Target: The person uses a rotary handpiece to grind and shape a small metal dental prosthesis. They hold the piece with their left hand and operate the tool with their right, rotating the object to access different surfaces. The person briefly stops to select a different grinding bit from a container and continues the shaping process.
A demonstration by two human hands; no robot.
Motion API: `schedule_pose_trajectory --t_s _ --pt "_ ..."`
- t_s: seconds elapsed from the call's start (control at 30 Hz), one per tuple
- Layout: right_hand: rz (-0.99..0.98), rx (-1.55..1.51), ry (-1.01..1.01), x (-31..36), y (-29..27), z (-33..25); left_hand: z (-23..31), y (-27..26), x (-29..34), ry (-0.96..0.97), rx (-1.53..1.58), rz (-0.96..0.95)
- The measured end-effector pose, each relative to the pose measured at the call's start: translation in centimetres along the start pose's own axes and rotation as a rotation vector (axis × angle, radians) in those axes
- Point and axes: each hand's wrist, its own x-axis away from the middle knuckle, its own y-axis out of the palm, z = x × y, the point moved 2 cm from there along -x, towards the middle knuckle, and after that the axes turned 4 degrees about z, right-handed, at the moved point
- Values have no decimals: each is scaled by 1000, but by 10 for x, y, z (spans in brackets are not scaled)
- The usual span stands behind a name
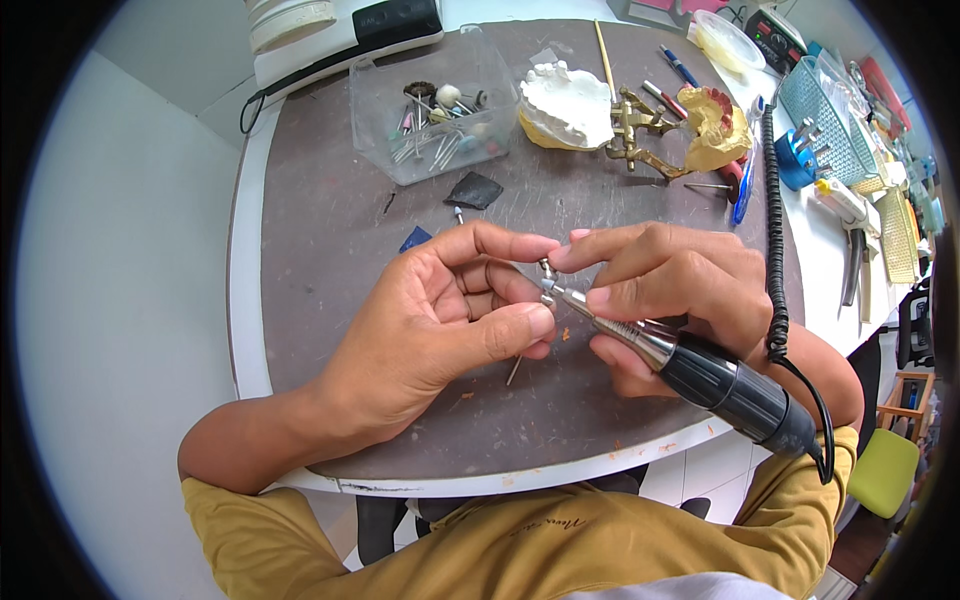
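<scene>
My left hand (pixel 415 320) pinches a small shiny metal piece (pixel 546 267) between fingertips and thumb; its shape is mostly hidden by the fingers. My right hand (pixel 690 275) grips a black and silver rotary handpiece (pixel 735 385), which points up and left. The handpiece's small tip (pixel 560 289) is at the metal piece; whether they touch I cannot tell. My right index fingertip meets the left fingers above the piece. A thin metal shank (pixel 514 371) lies below my left thumb, and a grey-tipped bur (pixel 459 215) lies beyond my left hand.
Farther back stand a clear box (pixel 430 165) of burs and a white dental cast (pixel 567 105) on a brass articulator (pixel 632 130). A dark abrasive sheet (pixel 474 190) and a blue scrap (pixel 415 238) lie nearby. A coiled black cord (pixel 775 230) runs along the right.
</scene>
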Motion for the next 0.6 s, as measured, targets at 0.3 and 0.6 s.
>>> schedule_pose_trajectory --t_s 0.3,0.6 --pt "9 -3 -9 0 0 1 -1 0 0 1 -3 -1" --pt "-5 -4 -8 0 -1 1 0 0 0 6 5 -13"
